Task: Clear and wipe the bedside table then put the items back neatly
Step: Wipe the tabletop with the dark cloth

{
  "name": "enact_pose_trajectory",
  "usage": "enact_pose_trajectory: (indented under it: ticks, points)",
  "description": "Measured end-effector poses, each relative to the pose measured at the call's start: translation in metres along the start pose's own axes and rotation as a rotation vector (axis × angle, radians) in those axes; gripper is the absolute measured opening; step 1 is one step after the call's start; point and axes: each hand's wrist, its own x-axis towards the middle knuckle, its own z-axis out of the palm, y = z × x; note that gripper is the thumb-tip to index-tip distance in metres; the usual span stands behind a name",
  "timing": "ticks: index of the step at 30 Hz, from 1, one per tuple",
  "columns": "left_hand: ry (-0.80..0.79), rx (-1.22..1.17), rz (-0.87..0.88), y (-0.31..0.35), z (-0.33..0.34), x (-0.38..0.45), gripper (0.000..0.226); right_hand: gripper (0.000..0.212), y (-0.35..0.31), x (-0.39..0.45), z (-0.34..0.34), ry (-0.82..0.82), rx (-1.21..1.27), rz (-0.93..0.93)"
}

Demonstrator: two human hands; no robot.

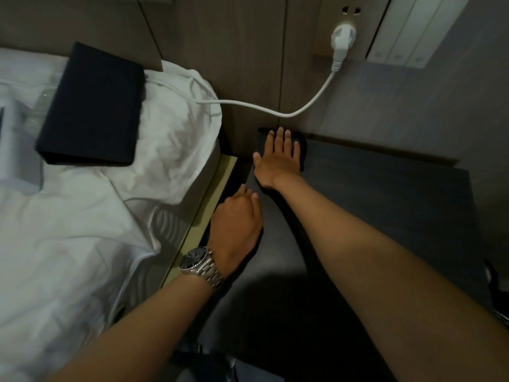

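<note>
Bedside table (385, 205), dark-topped, occupies the centre and right of the view, set just beside the bed and against the wood-panelled wall (234, 51). Its visible surface carries only a dark cloth (301, 150), lying at the far left corner next to the wall.

Right hand (278, 158): laid flat, palm down, on the dark cloth. Fingers are extended and slightly spread, pointing toward the wall. Nothing is grasped; the hand presses on the cloth rather than closing around it.

Left hand (237, 224): resting at the near left edge of the table, fingers loosely curled over that edge. Whether it grips the edge or merely rests there cannot be determined. It holds no object. A metal wristwatch (199, 264) sits on that wrist.

On the bed, white bedding (82, 244) is rumpled. A black folder (93, 106) lies on the pillow, tilted. A clear plastic item shows partly beside it, too blurred to identify.

A white plug (343, 37) is seated in the wall socket above the table. Its white cable (275, 111) hangs across the wall panel and runs onto the bedding.
</note>
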Motion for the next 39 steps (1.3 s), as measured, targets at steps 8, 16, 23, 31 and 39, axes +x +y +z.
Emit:
enact_pose_trajectory:
  ticks: [8,16,23,31,39]
  points:
    - [0.022,-0.263,-0.087,-0.005,-0.005,-0.001,0.049,0.067,-0.006,-0.015,0.005,-0.010,-0.012,-0.011]
    - [-0.139,-0.591,-0.373,-0.005,-0.019,-0.005,0.061,0.066,-0.013,-0.057,0.020,-0.010,0.011,-0.063]
    - [-0.171,-0.821,-0.542,-0.011,-0.026,-0.020,0.069,0.062,-0.016,-0.101,0.032,0.008,0.077,-0.069]
    - [-0.209,-0.916,-0.613,-0.013,-0.028,-0.051,0.066,0.062,-0.025,-0.160,0.046,0.020,0.058,-0.065]
    - [-0.182,-0.839,-0.588,-0.008,-0.030,-0.081,0.061,0.063,-0.031,-0.211,0.062,0.017,0.064,-0.091]
